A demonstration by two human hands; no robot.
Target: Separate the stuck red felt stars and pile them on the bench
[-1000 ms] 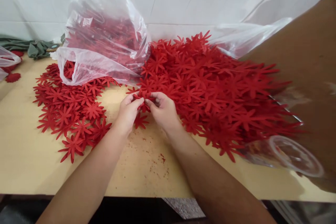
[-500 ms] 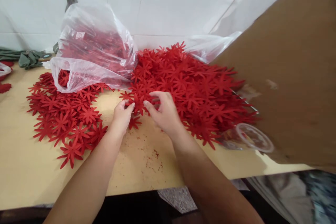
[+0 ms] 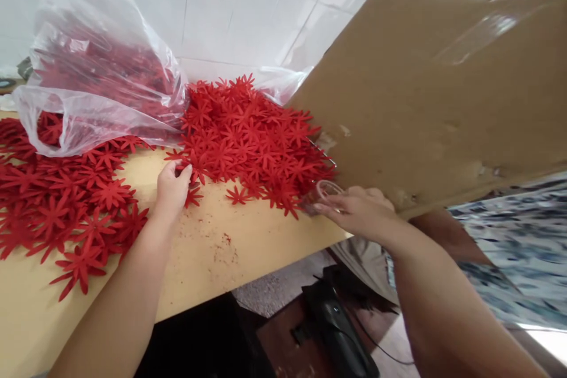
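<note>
My left hand point(image 3: 172, 189) is at the near left edge of a big heap of red felt-like flower pieces point(image 3: 248, 136). Its thumb and index finger are pinched on one red flower cutout point(image 3: 197, 166), whose petals show past the fingertips. Over on the right, my right hand point(image 3: 365, 212) is at the mouth of a clear plastic tub point(image 3: 325, 189) lying by the table edge. The thumb shows outside the heap, while the other fingertips are partly hidden at the tub, so I cannot see what they touch.
A translucent plastic bag point(image 3: 110, 82) full of red pieces stands at the back left, above a second pile of red flowers point(image 3: 88, 212). A large cardboard sheet point(image 3: 443, 88) leans on the right. Red crumbs point(image 3: 225, 242) dot the yellow tabletop point(image 3: 199, 277). Below is a black machine point(image 3: 332, 319).
My right hand has left the flower by my left hand and moved right to the plastic tub. My left hand stays pinched at the flower. The view has turned right.
</note>
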